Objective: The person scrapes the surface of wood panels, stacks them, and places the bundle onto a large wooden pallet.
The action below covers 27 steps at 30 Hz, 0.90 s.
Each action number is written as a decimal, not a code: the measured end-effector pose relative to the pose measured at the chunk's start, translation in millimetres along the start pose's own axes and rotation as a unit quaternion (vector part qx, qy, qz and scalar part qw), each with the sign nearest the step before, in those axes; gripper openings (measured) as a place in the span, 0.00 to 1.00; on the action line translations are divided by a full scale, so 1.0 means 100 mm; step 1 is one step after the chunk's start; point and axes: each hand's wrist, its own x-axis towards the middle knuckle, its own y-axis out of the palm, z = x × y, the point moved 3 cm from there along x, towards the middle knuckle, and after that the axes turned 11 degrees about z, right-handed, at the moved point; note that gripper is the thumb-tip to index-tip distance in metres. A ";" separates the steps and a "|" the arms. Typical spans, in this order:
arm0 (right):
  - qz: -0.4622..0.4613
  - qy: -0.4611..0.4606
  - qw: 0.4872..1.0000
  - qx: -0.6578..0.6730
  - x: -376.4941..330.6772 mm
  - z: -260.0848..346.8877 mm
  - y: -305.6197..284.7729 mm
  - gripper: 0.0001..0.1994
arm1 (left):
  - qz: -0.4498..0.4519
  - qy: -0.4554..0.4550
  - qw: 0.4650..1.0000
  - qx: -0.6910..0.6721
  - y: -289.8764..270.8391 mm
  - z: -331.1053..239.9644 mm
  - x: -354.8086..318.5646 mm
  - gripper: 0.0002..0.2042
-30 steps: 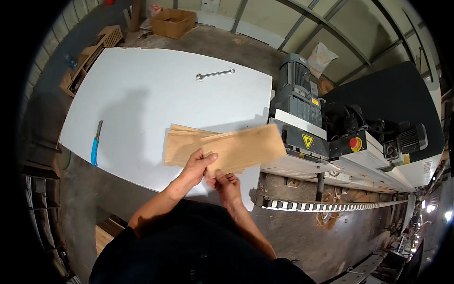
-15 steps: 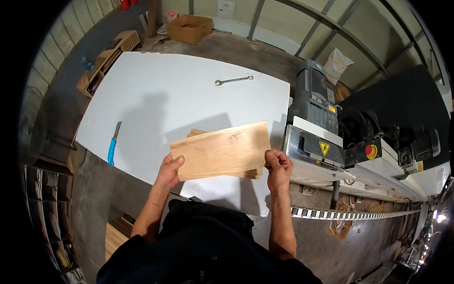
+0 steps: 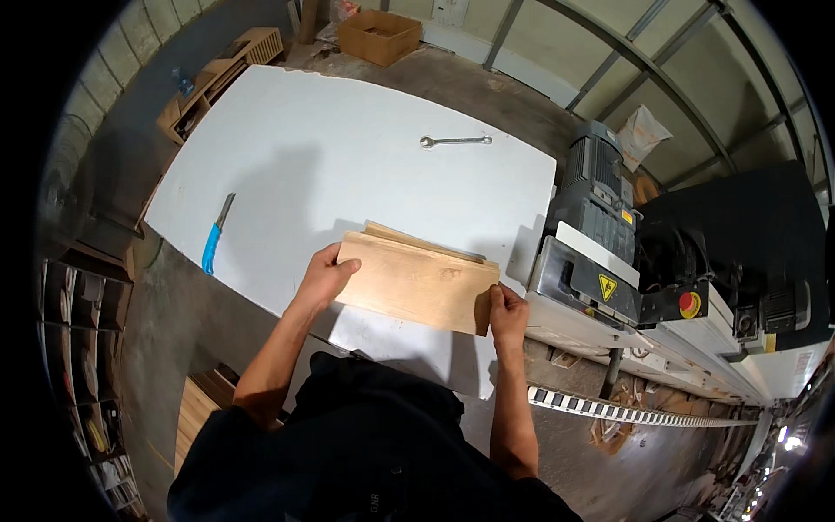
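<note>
Between my two hands is a thin rectangular wooden board (image 3: 417,283) with pale grain and a small dark mark near its right end. My left hand (image 3: 329,277) grips its left end, thumb on the upper face. At the right end, my right hand (image 3: 506,315) pinches the edge between thumb and fingers. Behind its far edge shows another wooden board (image 3: 417,239), mostly covered by the held one; whether the two touch cannot be made out. A white tabletop (image 3: 348,130) spreads out beneath.
A blue-handled knife (image 3: 211,247) lies toward the table's left edge, and a wrench (image 3: 456,141) toward the far side. To the right stands a machine with a grey motor (image 3: 598,174) and a red stop button (image 3: 689,304). Shelving (image 3: 87,348) is at the left; a cardboard box (image 3: 379,36) sits beyond.
The held board has tilted so that its right end is now lower and its left end higher. My left hand has moved up and right; the view has shifted somewhat.
</note>
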 end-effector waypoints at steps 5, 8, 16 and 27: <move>-0.058 -0.063 0.974 -0.210 -0.01 0.07 0.12 0.19 | -0.090 0.034 0.955 0.281 -0.04 0.00 0.17 0.15; -0.097 -0.103 0.963 -0.230 0.05 -0.13 0.14 0.22 | -0.111 -0.042 0.921 0.372 -0.10 0.06 0.27 0.18; 0.075 0.144 0.986 0.036 0.19 -0.17 0.17 0.18 | -0.058 -0.177 0.955 0.233 0.20 -0.19 0.22 0.20; 0.035 -0.056 0.991 0.117 -0.10 0.07 0.20 0.36 | -0.099 0.158 0.948 0.259 -0.04 0.03 -0.08 0.27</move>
